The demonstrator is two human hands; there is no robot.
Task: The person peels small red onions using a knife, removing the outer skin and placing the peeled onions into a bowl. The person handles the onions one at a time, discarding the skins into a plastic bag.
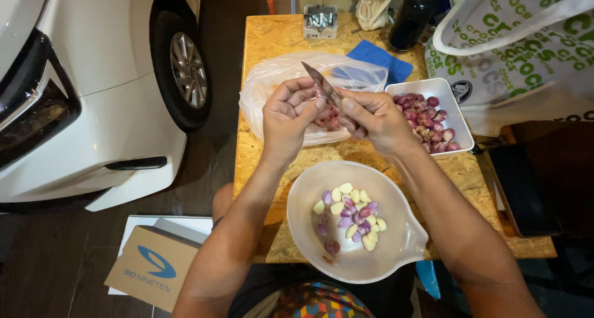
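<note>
Nearest the camera, a pale bowl [396, 244] holds peeled shallots and garlic cloves. Above it the right hand [377, 120] grips a knife [322, 83], blade angled up-left, beside the left hand [288, 111], whose fingers are curled around a small shallot [322, 103]. The edge sits close to the left thumb; a slip on the slick skin could nick it. Behind lie a plastic bag [272, 77] and a white tray [458, 117] of unpeeled shallots.

One head-worn camera, looking steeply down from above.

The view sits close over the person's forearms and faces forward across the wooden surface [272, 39], whose far edge lies near the top of the frame. The floor [49, 262] and a white car [93, 95] fill the left side.
</note>
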